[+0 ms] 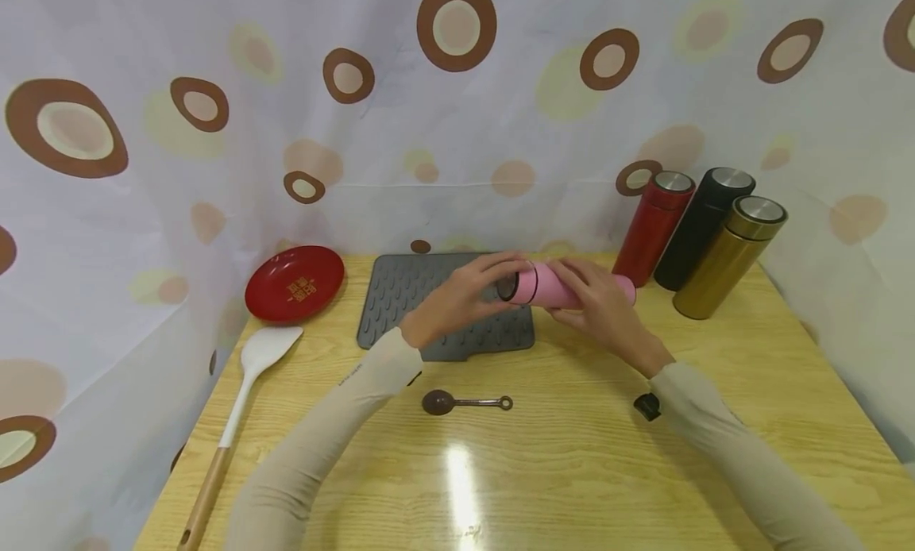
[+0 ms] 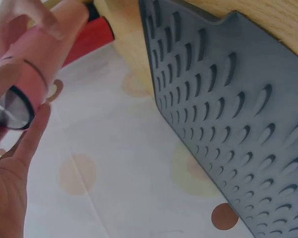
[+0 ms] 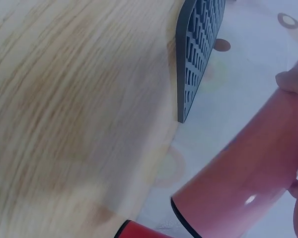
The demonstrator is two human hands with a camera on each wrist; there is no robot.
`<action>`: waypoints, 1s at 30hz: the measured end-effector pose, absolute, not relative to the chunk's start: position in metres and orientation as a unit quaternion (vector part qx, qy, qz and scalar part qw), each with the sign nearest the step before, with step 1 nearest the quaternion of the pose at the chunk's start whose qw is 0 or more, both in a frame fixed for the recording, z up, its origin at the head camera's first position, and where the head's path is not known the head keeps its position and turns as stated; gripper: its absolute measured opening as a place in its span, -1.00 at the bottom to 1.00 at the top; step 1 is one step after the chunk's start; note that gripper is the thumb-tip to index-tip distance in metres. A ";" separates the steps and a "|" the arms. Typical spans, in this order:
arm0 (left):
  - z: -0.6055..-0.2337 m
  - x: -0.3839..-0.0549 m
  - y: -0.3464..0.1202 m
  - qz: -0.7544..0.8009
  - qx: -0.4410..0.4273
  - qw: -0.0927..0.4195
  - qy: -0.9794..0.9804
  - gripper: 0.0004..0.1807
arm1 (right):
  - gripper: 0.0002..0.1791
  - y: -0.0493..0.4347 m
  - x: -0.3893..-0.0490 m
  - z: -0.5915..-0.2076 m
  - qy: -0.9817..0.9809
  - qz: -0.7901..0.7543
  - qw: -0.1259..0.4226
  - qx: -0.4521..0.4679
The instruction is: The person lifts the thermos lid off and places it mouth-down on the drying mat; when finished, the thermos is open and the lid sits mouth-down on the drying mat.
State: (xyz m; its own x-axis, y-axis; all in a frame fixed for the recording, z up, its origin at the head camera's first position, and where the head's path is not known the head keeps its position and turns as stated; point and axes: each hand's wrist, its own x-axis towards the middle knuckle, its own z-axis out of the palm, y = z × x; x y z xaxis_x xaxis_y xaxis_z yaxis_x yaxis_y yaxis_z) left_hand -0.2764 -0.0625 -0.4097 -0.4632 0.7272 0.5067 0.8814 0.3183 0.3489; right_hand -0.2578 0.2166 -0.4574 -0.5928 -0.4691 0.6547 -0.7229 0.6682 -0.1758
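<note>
Both hands hold a pink thermos bottle [image 1: 550, 291] on its side, raised over the right end of a dark grey ridged mat [image 1: 386, 297]. My left hand [image 1: 461, 293] grips the lid end, fingers on top and thumb on the opposite side. In the left wrist view, the silvery lid top [image 2: 14, 110] faces out between thumb and fingers. My right hand [image 1: 606, 306] wraps round the bottle's body. The bottle's base points right, and its dark bottom rim shows in the right wrist view. A small dark brown spoon [image 1: 438, 402] lies on the table nearer me.
Red [image 1: 652, 229], black [image 1: 704, 229] and gold thermos bottles [image 1: 725, 261] stand together at the back right. On the left are a red plate [image 1: 295, 285] and a white spatula [image 1: 257, 351] with a wooden handle. A patterned curtain [image 1: 400, 138] closes off the wooden table's [image 1: 572, 472] far side.
</note>
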 end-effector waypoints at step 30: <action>-0.411 -0.265 -0.059 -0.263 -0.495 0.189 -0.806 -0.21 | -0.07 0.213 -0.254 -0.458 -0.867 0.240 0.287 0.328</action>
State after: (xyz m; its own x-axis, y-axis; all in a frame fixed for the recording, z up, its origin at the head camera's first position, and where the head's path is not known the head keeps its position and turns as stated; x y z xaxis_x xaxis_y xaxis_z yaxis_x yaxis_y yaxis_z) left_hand -0.2653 -0.0586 -0.4111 -0.4379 0.6992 0.5651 0.8979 0.3713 0.2364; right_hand -0.2541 0.2135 -0.4580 -0.6202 -0.4306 0.6557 -0.7064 0.6701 -0.2281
